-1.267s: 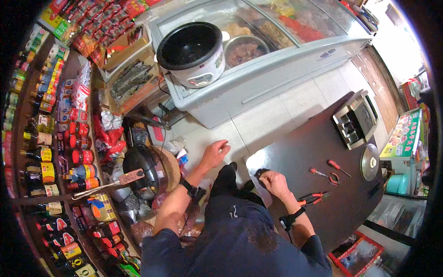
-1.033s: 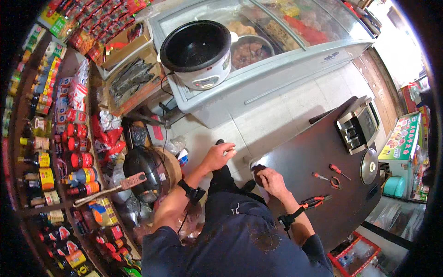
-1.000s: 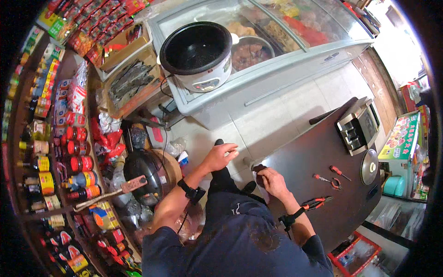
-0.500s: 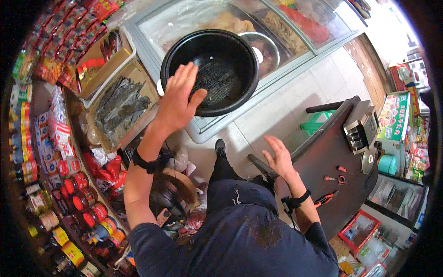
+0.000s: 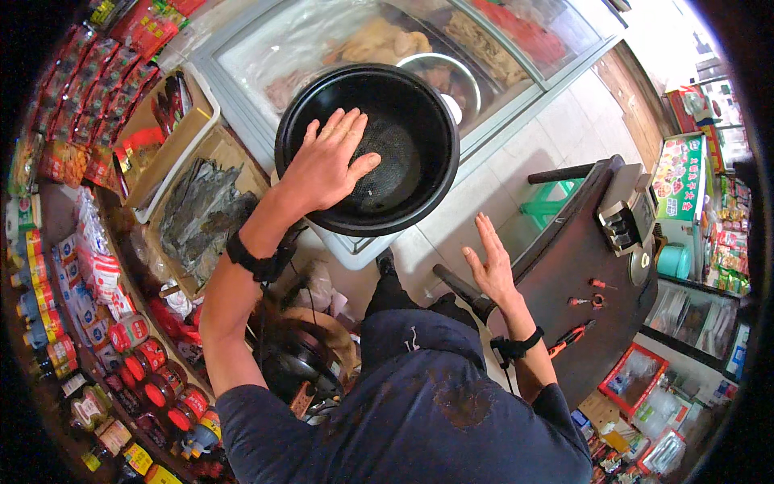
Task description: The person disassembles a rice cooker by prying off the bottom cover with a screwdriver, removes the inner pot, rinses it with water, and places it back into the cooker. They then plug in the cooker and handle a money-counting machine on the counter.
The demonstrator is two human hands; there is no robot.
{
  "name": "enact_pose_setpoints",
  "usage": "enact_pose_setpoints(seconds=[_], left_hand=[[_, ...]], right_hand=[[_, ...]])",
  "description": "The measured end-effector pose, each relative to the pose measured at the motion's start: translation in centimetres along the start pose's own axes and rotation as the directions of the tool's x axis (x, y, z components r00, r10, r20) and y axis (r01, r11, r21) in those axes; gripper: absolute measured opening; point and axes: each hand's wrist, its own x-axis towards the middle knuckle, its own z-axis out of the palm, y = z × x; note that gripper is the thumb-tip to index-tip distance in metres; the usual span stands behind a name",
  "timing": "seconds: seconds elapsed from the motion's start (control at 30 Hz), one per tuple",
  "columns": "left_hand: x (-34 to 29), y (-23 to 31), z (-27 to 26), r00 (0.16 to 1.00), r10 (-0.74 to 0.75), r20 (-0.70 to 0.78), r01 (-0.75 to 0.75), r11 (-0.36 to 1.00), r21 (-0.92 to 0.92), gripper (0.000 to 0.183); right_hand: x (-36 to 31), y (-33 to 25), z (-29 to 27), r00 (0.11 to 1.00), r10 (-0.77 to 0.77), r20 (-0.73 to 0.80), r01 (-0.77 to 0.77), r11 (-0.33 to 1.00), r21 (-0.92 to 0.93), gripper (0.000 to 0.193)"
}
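I have stood up from my crouch over the floor, so the black pot (image 5: 367, 149) now looks much bigger and closer. My left hand (image 5: 326, 165) has left the floor tiles and lies flat on the pot's near rim. My right hand (image 5: 490, 262) has lifted off the dark table (image 5: 580, 274), fingers spread in the air.

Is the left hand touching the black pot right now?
Touching. The head view shows the left hand lying flat across the black pot's rim, fingers spread over its opening.
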Motion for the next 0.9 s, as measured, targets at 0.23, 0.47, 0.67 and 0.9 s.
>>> enact_pose_setpoints(seconds=[0.23,0.47,0.67,0.9], left_hand=[[-6.6,2.3,-4.1,0.903,-0.333,-0.272,0.049,0.708,-0.704,0.026],[-14.3,5.7,3.1,0.686,-0.723,-0.083,0.077,0.186,-0.98,0.039],[-14.8,9.1,5.6,0.748,-0.662,-0.04,0.155,0.233,-0.96,0.029],[-13.4,11.2,6.0,0.849,-0.517,0.108,0.285,0.277,-0.917,0.029]], right_hand=[[-1.4,0.0,1.3,0.986,0.05,0.156,-0.055,0.998,0.026,0.051],[-1.1,-0.3,2.7,0.924,-0.077,0.375,0.104,0.993,-0.052,0.044],[-0.3,-0.9,3.4,0.9,-0.109,0.423,0.141,0.989,-0.046,0.044],[0.0,-1.5,3.4,0.888,-0.086,0.451,0.13,0.989,-0.068,0.044]])
